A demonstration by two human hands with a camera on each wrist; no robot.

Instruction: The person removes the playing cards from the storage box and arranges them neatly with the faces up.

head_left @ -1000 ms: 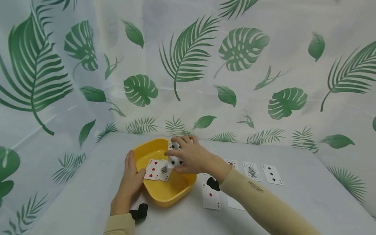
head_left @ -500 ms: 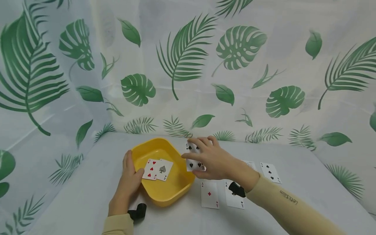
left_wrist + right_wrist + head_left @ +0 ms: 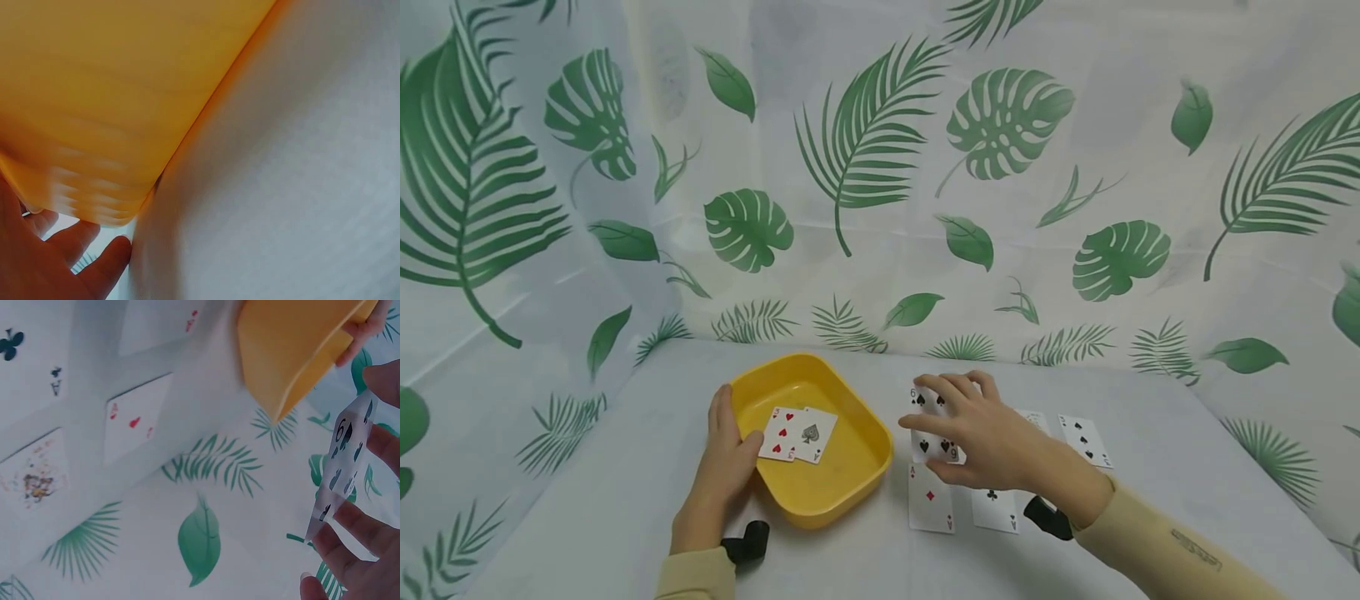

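A yellow plastic tub [image 3: 827, 496] sits on the table, with a hearts card [image 3: 781, 435] and the ace of spades [image 3: 816, 433] overlapping inside it. My left hand [image 3: 722, 467] grips its left side, thumb at the rim and fingers along the outer wall. In the left wrist view, fingertips [image 3: 112, 259] show beyond the wall's end. Right of the tub, my right hand [image 3: 992, 433] pinches the six of spades [image 3: 925, 447] between thumb and fingertips. The card is raised, its face toward the head camera, overlapping the top of the ace of diamonds [image 3: 930, 502].
Beside the ace of diamonds lies the ace of clubs [image 3: 996, 510]. Farther back are a spades card [image 3: 1086, 442] and a partly covered card [image 3: 1035, 419]. The right wrist view also shows an ace of hearts [image 3: 134, 422]. A leaf-patterned sheet [image 3: 880, 275] rises behind the table.
My right hand has carried the six of spades from over the tub rightward, above the table cards. My left hand stays on the tub, which holds the same two cards.
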